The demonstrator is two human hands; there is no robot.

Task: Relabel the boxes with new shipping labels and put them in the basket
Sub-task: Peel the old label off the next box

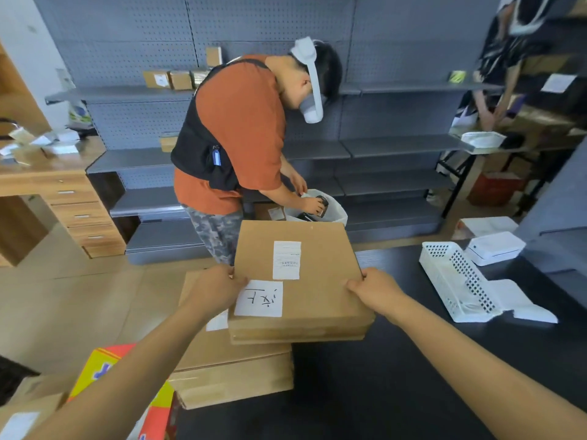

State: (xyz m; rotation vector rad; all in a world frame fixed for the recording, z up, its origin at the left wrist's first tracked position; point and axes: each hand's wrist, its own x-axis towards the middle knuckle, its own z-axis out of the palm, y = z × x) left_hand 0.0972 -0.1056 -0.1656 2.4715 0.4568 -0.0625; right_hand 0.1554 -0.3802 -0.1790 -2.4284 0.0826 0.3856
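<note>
A flat brown cardboard box (320, 281) is held above the black table, partly over a stack of similar boxes (228, 369). It carries a printed white shipping label (286, 260) and a white sheet with handwritten marks (259, 298). My left hand (216, 289) grips its left edge and my right hand (373, 289) grips its right edge. A white perforated basket (457, 277) lies tipped on the table to the right.
A small white label printer (494, 247) sits behind the basket. White sheets (521, 301) lie by the basket. A person in an orange shirt (241, 131) bends over a white bag ahead. A colourful carton (104, 369) and another brown box (28, 404) are at lower left. Grey shelving fills the back.
</note>
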